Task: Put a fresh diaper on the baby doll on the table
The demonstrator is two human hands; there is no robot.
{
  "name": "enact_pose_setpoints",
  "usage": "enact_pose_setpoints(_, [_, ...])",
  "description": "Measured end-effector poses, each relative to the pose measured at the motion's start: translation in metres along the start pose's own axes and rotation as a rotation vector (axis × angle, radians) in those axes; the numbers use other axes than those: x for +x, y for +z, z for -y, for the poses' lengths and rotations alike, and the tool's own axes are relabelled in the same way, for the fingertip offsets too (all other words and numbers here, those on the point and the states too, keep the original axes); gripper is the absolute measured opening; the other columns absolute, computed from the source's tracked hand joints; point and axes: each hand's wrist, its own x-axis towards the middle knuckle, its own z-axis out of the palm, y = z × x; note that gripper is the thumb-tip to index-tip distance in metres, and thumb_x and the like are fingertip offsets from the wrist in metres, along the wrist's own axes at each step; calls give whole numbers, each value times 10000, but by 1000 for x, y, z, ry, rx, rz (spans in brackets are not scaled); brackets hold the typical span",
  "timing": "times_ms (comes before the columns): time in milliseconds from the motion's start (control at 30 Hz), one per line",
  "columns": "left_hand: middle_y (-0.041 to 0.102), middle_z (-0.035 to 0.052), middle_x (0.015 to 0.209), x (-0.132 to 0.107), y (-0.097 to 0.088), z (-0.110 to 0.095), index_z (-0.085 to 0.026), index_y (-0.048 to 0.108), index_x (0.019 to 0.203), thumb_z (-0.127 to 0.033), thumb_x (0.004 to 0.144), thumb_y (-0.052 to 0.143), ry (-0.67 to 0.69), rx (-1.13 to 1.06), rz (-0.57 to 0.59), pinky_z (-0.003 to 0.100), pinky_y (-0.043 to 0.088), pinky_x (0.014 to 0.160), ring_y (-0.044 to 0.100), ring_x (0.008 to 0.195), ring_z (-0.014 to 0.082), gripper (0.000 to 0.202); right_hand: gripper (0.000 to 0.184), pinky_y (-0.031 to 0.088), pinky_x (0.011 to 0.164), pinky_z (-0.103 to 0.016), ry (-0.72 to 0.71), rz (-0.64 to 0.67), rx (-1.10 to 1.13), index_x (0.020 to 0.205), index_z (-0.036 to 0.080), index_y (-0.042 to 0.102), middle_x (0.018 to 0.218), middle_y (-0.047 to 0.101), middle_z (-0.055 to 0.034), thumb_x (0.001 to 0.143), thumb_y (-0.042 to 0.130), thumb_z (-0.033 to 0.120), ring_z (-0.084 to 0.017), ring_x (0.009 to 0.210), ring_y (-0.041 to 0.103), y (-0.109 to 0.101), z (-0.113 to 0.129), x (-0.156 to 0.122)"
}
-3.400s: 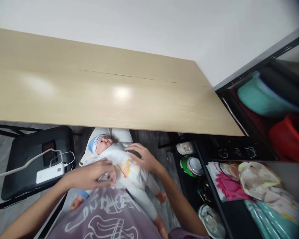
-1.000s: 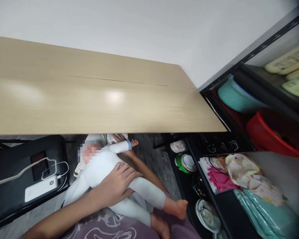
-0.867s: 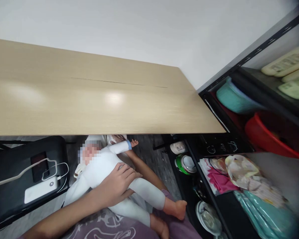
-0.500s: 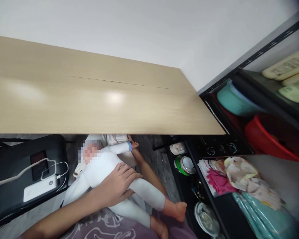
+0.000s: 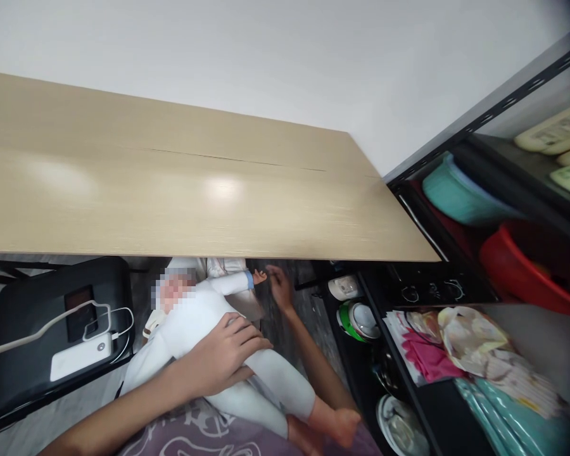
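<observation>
A baby doll (image 5: pixel 194 316) in a white sleepsuit with a blue cuff lies on its side across my lap, head toward the table and bare feet (image 5: pixel 337 424) toward me. My left hand (image 5: pixel 228 354) lies over the doll's hip with the fingers curled round it. My right hand (image 5: pixel 280 286) hovers just under the table edge, beside the doll's raised hand (image 5: pixel 259 277). Its fingers are loosely spread and I see nothing in them. A white cloth (image 5: pixel 221 266) shows behind the doll's head.
A light wooden table (image 5: pixel 218 190) spans the view above the doll. At left, a black chair (image 5: pixel 23 316) carries a white power bank (image 5: pixel 80 358) and cable. At right, a black rack (image 5: pixel 437 392) holds teal and red tubs, cloths and a green-and-white pot (image 5: pixel 358 320).
The doll went from lying on its back to lying on its side under my left hand. My right hand has drawn out from behind the doll's arm to the right of its hand.
</observation>
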Motion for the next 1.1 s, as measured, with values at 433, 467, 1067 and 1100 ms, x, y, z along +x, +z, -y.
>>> enact_pose_setpoints(433, [725, 97, 1516, -4, -14, -4, -276, 612, 1586, -324, 1113, 725, 52, 81, 5, 523, 438, 1231, 655, 1381, 324, 489, 760, 465, 1299, -543, -435, 609, -401, 1758, 300, 470, 1656, 644, -121, 1064, 752, 426, -352, 1509, 604, 8, 74, 17])
enact_pose_setpoints(467, [699, 102, 1572, -9, -18, -3, -294, 600, 1610, -365, 1127, 711, 46, 80, -7, 539, 423, 1269, 634, 1437, 330, 500, 688, 497, 1258, -518, -413, 649, -443, 1705, 289, 542, 1588, 693, -118, 1057, 751, 386, -345, 1443, 652, 13, 79, 23])
enact_pose_setpoints(1067, [805, 151, 1348, -208, 58, 56, -226, 610, 1424, -533, 880, 788, -944, -180, -603, 597, 688, 1029, 810, 1225, 427, 649, 431, 568, 1023, -443, -906, 442, -407, 1558, 242, 659, 1219, 741, -98, 1145, 659, 364, -291, 1144, 664, -11, 149, 19])
enact_pose_setpoints(1100, [814, 145, 1344, -206, 52, 51, -233, 588, 1452, -507, 887, 792, -911, -170, -616, 558, 706, 986, 824, 1202, 413, 661, 435, 572, 1023, -444, -911, 417, -367, 1568, 244, 653, 1207, 740, -97, 1145, 642, 346, -287, 1134, 669, -23, 151, 14])
